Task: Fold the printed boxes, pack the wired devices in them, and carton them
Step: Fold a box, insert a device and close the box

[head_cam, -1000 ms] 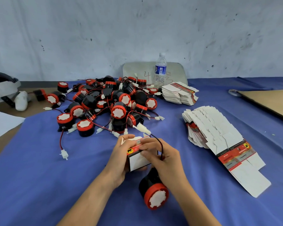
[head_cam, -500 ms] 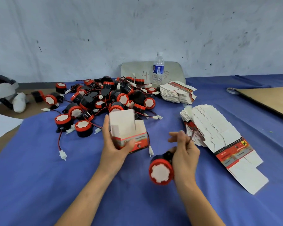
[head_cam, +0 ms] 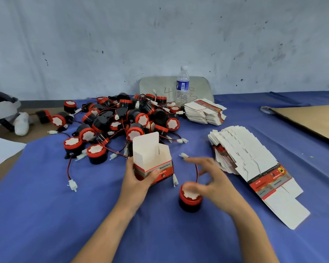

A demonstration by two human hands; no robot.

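Left hand [head_cam: 139, 182] grips the folded printed box [head_cam: 153, 164] from its lower left, thumb across the red front. The box stands upright on the blue cloth [head_cam: 46, 215], top flap raised and mouth open. Right hand [head_cam: 213, 181], motion-blurred, is held with fingers spread and straight above the wired device [head_cam: 190, 201], which sits at 4 o'clock from the box, white face up. Its wire [head_cam: 196, 172] arcs upward behind the fingers. Device pile [head_cam: 120, 120] lies at 11 o'clock and the fanned flat boxes [head_cam: 243, 154] at 3 o'clock.
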